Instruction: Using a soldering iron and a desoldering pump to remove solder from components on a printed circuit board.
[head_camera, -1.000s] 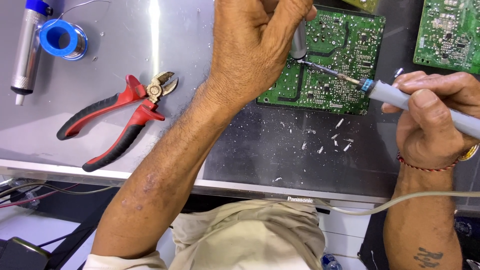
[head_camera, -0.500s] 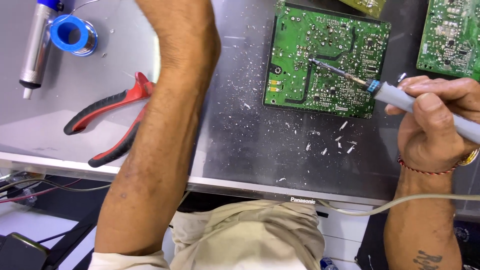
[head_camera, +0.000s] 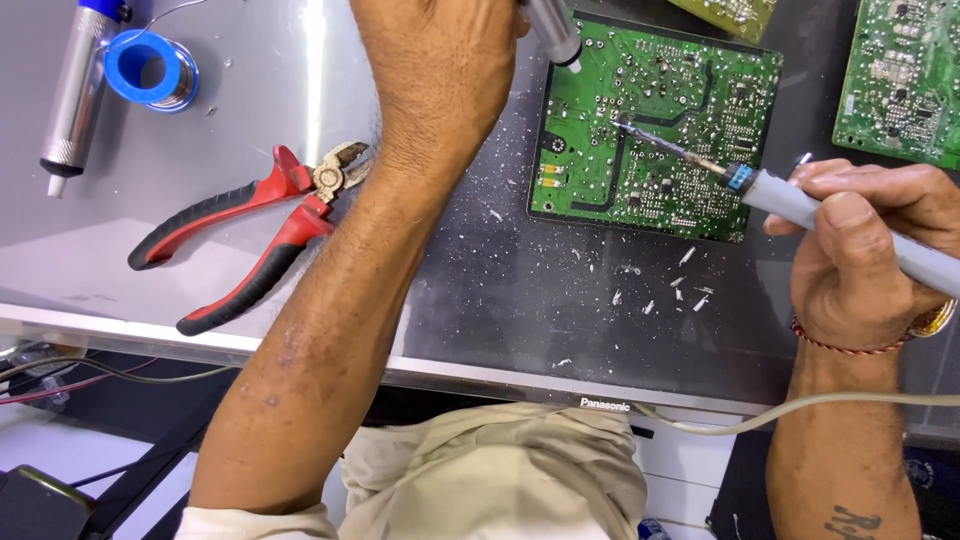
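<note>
A green circuit board (head_camera: 690, 180) lies solder side up on a dark grey panel (head_camera: 500, 300). My right hand (head_camera: 865, 255) grips a grey soldering iron (head_camera: 800, 205) whose tip rests on the board near its middle. My left hand (head_camera: 440, 70) is closed around a silver tube-shaped tool (head_camera: 553, 30), its white tip just above the board's top left corner.
Red-handled cutters (head_camera: 250, 235) lie left of my left forearm. A silver and blue desoldering pump (head_camera: 75, 90) and a blue solder spool (head_camera: 150, 70) sit at the far left. More green boards (head_camera: 905, 80) lie at the top right. Metal clippings litter the panel.
My left hand has come back down into view with the silver tool near the board's corner. The soldering iron tip stays on the board.
</note>
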